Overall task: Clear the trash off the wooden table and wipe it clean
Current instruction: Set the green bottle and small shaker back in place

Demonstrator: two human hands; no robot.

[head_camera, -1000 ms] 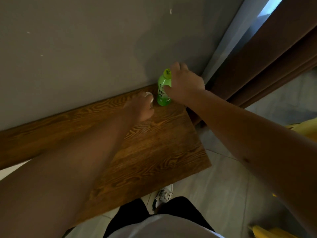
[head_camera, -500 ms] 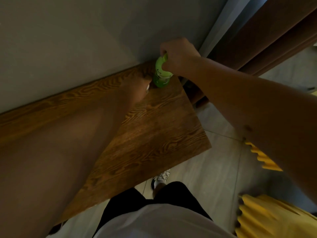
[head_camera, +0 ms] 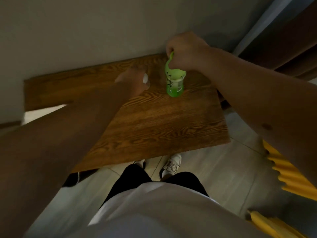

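A green plastic bottle hangs by its neck from my right hand, lifted above the far right part of the wooden table. My left hand is over the table's far middle, blurred, closed around a small white thing that may be crumpled paper or a wipe; only a bit of it shows past my fingers.
A grey wall runs along the table's far edge. Brown curtains hang at the upper right. Yellow ribbed objects sit on the tiled floor to the right. My shoes stand just under the table's near edge.
My right hand has lifted the green bottle off the table and swung it out from the wall. My left hand has stayed closed on the white thing. The camera has tipped downward.
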